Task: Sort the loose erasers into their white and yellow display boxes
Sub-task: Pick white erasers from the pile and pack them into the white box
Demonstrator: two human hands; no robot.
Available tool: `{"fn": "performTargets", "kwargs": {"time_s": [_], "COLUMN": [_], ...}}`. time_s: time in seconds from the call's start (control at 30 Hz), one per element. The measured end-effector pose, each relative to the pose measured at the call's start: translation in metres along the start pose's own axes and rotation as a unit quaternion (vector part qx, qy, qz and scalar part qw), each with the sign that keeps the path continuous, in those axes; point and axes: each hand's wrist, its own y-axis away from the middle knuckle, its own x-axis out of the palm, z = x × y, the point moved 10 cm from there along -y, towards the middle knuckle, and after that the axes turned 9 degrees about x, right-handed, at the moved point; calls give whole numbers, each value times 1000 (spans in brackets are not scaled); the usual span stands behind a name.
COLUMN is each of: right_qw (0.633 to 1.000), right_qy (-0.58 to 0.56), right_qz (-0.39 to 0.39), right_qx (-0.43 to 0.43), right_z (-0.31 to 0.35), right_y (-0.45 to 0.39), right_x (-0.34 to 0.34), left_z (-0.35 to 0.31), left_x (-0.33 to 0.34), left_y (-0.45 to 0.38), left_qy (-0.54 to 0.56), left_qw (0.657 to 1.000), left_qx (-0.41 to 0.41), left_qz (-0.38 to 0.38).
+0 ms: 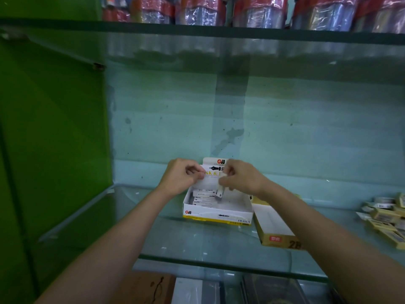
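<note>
Dim, greenish light; soft overall blur, wide-angle bending at the edges, faint reflections on the glass shelf (197, 242).

Pale blue stained back wall (285, 119), bright green side panel (50, 128), 2 clear glass shelves: lower (197, 244), upper (219, 32) w/ plastic-wrapped packs (201, 12).

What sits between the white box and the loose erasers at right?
The yellow box, beside the white box; then bare glass shelf before the loose erasers, in the head view.
</note>
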Motion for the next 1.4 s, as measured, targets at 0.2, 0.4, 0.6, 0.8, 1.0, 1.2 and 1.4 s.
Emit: {"fn": "performTargets", "kwargs": {"time_s": [0.2,0.4,0.6,0.8,1.0,1.2,1.4], "right_qw": [997,997,962,956,929,896,922], "right_qy": [42,37,271,290,365,435,383], "right_qz": [-37,-37,-17,4,-18,-48,-33], "right_qx": [48,52,-17,-48,-62,-79,-47], "right_z": [-33,-43,-30,-24,-22,-16,-16], "right_y": [3,0,2,-1,0,-1,-4], "right_x": [-20,-15,5,18,21,26,26], "left_z": [1,-2,0,4,5,3,1], "left_x": [21,27,18,10,14,15,15], "left_y": [3,8,5,1,1,2,3], "left_qy": [-128,-149,-104,-72,-69,-75,-84], "left_qw": [986,977,990,996,996,995,994], "left_qx": [28,18,5,-7,-5,-2,-3], "left_qz": [108,151,95,49,58,61,65]}}
